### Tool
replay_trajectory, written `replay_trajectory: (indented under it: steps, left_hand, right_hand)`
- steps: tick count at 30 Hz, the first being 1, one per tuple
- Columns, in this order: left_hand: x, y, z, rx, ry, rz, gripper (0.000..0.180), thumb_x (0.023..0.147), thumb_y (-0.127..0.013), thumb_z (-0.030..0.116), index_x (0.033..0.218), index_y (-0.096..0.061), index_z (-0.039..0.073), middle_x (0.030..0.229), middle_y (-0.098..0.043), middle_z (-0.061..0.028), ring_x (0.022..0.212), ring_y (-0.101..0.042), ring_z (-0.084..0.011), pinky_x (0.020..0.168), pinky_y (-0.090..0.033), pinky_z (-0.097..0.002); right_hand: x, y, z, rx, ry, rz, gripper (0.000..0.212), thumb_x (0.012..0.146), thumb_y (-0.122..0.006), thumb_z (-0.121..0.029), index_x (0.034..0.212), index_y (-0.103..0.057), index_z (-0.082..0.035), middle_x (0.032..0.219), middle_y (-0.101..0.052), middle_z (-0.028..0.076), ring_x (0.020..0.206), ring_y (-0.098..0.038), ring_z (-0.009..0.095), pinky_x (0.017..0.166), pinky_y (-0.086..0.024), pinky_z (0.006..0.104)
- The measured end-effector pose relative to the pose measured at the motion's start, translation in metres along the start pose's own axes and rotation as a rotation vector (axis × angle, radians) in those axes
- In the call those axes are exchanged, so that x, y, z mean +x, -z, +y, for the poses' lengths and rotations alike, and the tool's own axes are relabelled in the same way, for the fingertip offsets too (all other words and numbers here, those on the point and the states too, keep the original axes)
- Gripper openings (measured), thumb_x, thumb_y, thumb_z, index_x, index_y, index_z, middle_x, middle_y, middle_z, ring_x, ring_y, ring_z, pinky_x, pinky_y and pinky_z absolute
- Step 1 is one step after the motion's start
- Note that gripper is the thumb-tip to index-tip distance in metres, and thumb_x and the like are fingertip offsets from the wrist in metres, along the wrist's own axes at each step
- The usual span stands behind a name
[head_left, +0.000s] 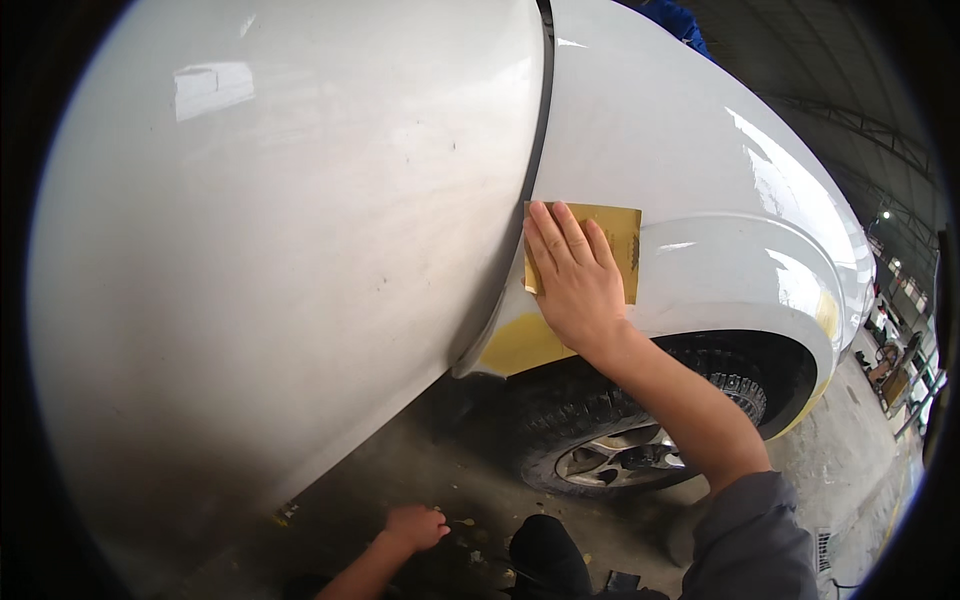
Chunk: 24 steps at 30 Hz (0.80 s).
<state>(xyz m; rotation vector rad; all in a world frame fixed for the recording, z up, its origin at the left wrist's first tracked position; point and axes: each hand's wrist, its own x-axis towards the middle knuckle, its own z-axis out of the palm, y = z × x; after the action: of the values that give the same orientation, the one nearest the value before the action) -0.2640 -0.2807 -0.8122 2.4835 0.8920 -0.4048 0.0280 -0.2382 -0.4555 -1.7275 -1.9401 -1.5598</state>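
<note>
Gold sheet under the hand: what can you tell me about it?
The sheet is thin, roughly square and dull gold, looking like sandpaper, with dark print near its right edge. It lies nearly flat against the white fender, its left edge close to the dark seam, above a yellow patch. The right hand rests flat on it, covering much of it, fingertips near its upper edge. Its lower left corner looks paler. The side facing the fender is hidden.

grey floor with small scattered scraps
</note>
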Motion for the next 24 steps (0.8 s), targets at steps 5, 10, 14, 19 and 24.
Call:
replay_trajectory:
  steps: [5, 10, 14, 19, 24]
  left_hand:
    - [-0.001, 0.01, 0.001, -0.028, 0.015, 0.006, 0.03, 0.1, -0.059, 0.048, 0.107, -0.075, 0.023, 0.105, -0.076, -0.0092, 0.103, -0.072, -0.0346, 0.087, -0.058, -0.0504]
    - [0.001, 0.001, -0.003, -0.073, 0.028, -0.008, 0.03, 0.1, -0.059, 0.048, 0.109, -0.075, 0.024, 0.105, -0.077, -0.0081, 0.103, -0.073, -0.0347, 0.087, -0.058, -0.0503]
    - [-0.001, 0.006, -0.008, -0.069, 0.011, -0.025, 0.031, 0.1, -0.059, 0.048, 0.109, -0.075, 0.023, 0.105, -0.077, -0.0079, 0.102, -0.073, -0.0345, 0.086, -0.059, -0.0507]
    - [0.001, 0.002, -0.018, -0.066, 0.006, 0.011, 0.031, 0.1, -0.059, 0.048, 0.108, -0.075, 0.023, 0.105, -0.077, -0.0084, 0.102, -0.073, -0.0351, 0.086, -0.059, -0.0508]
    - [0.002, 0.004, -0.013, -0.061, 0.02, -0.041, 0.031, 0.1, -0.059, 0.049, 0.107, -0.075, 0.023, 0.105, -0.076, -0.0088, 0.102, -0.073, -0.0357, 0.086, -0.059, -0.0507]
  right_hand:
    - [0.023, 0.003, 0.03, -0.101, -0.039, 0.051, 0.059, 0.1, -0.053, -0.02, 0.157, -0.047, -0.011, 0.167, -0.04, 0.004, 0.155, -0.035, 0.022, 0.125, -0.029, 0.042]
    - [0.067, 0.015, 0.057, -0.046, -0.05, 0.15, 0.059, 0.098, -0.054, -0.019, 0.156, -0.048, -0.01, 0.168, -0.039, 0.005, 0.156, -0.033, 0.024, 0.124, -0.03, 0.0462]
    - [0.0, -0.01, -0.007, -0.11, -0.041, -0.041, 0.058, 0.1, -0.051, -0.02, 0.158, -0.047, -0.01, 0.169, -0.037, 0.005, 0.156, -0.032, 0.026, 0.124, -0.029, 0.0509]
    - [0.017, 0.002, 0.007, 0.024, -0.061, 0.06, 0.054, 0.101, -0.047, -0.015, 0.155, -0.052, -0.013, 0.166, -0.042, 0.004, 0.153, -0.039, 0.023, 0.125, -0.03, 0.045]
    - [0.065, 0.022, 0.069, 0.057, -0.075, 0.282, 0.053, 0.096, -0.059, -0.008, 0.148, -0.058, -0.016, 0.162, -0.047, 0.005, 0.147, -0.046, 0.029, 0.119, -0.038, 0.0494]
